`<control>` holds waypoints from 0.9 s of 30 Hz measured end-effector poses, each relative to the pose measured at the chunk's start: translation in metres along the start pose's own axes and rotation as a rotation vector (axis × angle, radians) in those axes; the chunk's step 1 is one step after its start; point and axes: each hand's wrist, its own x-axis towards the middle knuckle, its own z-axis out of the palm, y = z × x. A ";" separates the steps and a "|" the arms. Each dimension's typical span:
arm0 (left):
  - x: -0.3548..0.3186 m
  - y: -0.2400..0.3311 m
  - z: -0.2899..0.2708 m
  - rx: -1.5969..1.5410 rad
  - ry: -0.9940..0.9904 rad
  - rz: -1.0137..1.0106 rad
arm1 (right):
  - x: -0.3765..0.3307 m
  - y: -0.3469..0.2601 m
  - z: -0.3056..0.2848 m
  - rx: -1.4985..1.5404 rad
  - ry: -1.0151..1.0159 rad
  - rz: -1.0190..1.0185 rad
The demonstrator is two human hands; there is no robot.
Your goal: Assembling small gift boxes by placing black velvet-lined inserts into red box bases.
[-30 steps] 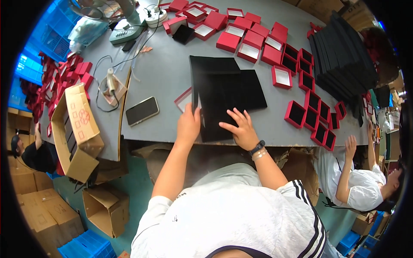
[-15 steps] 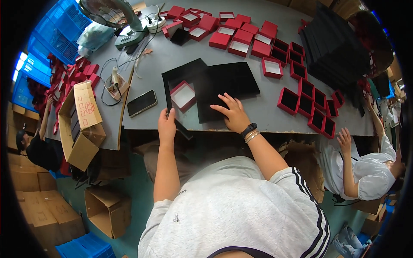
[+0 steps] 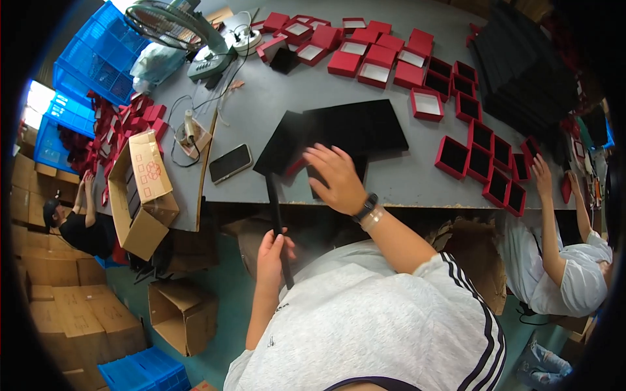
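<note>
Our left hand (image 3: 272,251) has pulled one black sheet (image 3: 276,221) off the table, gripping it edge-on, while our right hand (image 3: 336,177) stays spread flat on the black sheet pile (image 3: 352,130).

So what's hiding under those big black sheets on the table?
A red edge peeks out under the black sheets beside the right hand, which rests on them. It may be a box, but the sheets cover the rest. The left hand holds a black sheet edge-on.
</note>
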 end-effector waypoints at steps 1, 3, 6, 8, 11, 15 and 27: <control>-0.006 -0.003 0.002 0.018 0.007 -0.001 | 0.022 -0.010 0.015 0.022 -0.043 -0.024; -0.009 -0.015 -0.001 -0.002 0.034 -0.007 | 0.045 0.004 0.064 -0.179 -0.155 -0.022; -0.020 -0.023 -0.009 -0.032 0.087 -0.032 | 0.050 0.037 0.111 -0.376 -0.287 0.026; -0.032 -0.030 -0.020 -0.031 0.128 -0.050 | 0.043 0.042 0.117 -0.332 -0.278 0.051; -0.046 -0.038 -0.041 -0.067 0.192 -0.082 | 0.047 0.040 0.113 -0.316 -0.242 0.041; -0.066 -0.025 -0.058 -0.014 0.251 0.088 | 0.061 0.025 0.085 -0.290 -0.254 0.095; -0.030 0.017 0.036 0.781 -0.352 0.219 | -0.076 0.049 -0.183 0.391 0.361 0.915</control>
